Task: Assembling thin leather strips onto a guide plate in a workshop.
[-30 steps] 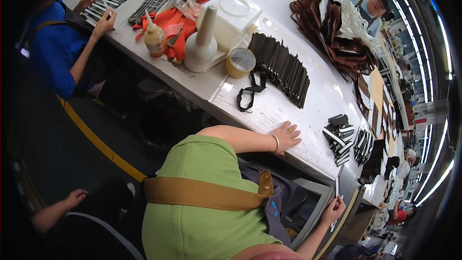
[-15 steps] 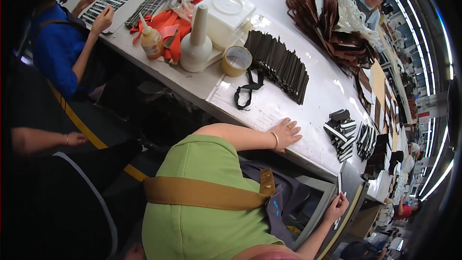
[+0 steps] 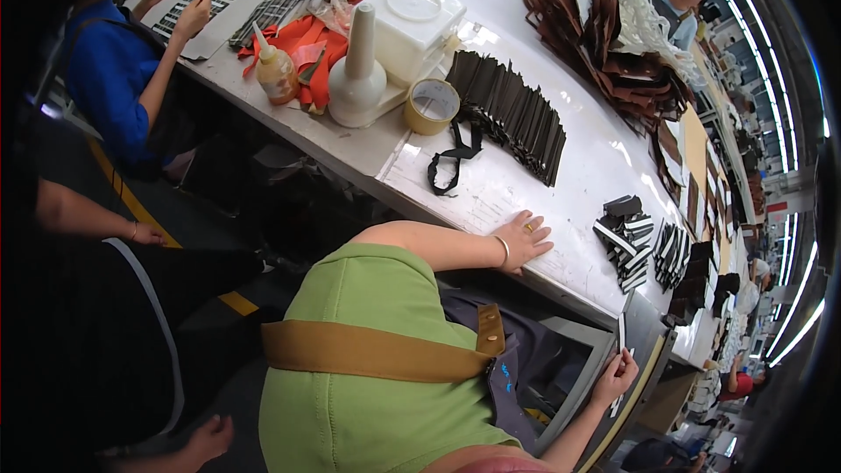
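Nearest, at lower right, the right hand (image 3: 618,374) has its fingertips pressed together on one narrow white strip (image 3: 623,331), which points up the frame over a grey machine surface (image 3: 646,322). The left hand (image 3: 523,243), at centre right, lies palm down on the white-topped table (image 3: 561,276), its fingers spread and its grip holding nothing.

The step in hand looks like handling single strips at the machine's edge; moving this one calls, I judge, for a light pinch and a straight line, since a strip so thin could bend. The far end's contact is too small to tell.

Just above the strip, a loose heap of short black-and-white strips (image 3: 626,250) sits close to the machine, with a second black-and-white bundle (image 3: 671,256) beside it; either could snag a passing hand.

Farther up the table are a black fabric loop (image 3: 445,173), a fanned row of dark flat strips (image 3: 512,118), a tan tape roll (image 3: 429,124) and a white cone-necked plastic bottle (image 3: 356,92). Brown layered pieces (image 3: 587,44) pile at upper right. A co-worker in blue (image 3: 114,88) works at upper left, well apart from the strip.
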{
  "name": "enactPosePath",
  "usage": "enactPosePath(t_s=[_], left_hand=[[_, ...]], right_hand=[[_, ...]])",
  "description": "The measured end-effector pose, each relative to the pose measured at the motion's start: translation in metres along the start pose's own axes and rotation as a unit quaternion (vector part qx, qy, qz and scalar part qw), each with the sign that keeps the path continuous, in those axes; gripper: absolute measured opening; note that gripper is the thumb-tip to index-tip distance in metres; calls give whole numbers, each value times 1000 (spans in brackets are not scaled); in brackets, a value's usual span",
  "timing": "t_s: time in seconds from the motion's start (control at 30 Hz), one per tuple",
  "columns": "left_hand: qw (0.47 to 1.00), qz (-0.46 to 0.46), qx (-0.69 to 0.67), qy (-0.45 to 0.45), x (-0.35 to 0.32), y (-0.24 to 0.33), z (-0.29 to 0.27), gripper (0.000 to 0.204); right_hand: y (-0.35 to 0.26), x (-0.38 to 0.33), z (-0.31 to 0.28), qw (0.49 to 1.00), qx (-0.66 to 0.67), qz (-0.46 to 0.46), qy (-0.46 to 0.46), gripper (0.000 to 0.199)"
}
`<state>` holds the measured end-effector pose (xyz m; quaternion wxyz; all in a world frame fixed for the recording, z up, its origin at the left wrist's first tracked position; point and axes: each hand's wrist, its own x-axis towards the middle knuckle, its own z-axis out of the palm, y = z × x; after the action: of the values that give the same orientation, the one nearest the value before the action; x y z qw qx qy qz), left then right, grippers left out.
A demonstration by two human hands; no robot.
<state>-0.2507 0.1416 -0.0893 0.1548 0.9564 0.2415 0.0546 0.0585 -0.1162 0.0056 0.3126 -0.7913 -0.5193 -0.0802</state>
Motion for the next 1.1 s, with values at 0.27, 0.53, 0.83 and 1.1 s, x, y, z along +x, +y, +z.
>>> enactPosePath(t_s=[0.27, 0.53, 0.83, 1.1], left_hand=[[1000, -1, 1, 3, 0, -2, 4, 89], [1000, 4, -6, 19, 2, -2, 8, 89], [1000, 6, 1, 11, 1, -2, 5, 89], [1000, 1, 0, 6, 0, -2, 4, 89]], right_hand=[[-9, 1, 2, 1000, 15, 14, 8, 19], [-6, 0, 0, 1000, -5, 14, -5, 19], [-5, 0, -1, 1000, -5, 14, -5, 19], [-10, 1, 0, 1000, -7, 12, -3, 19]])
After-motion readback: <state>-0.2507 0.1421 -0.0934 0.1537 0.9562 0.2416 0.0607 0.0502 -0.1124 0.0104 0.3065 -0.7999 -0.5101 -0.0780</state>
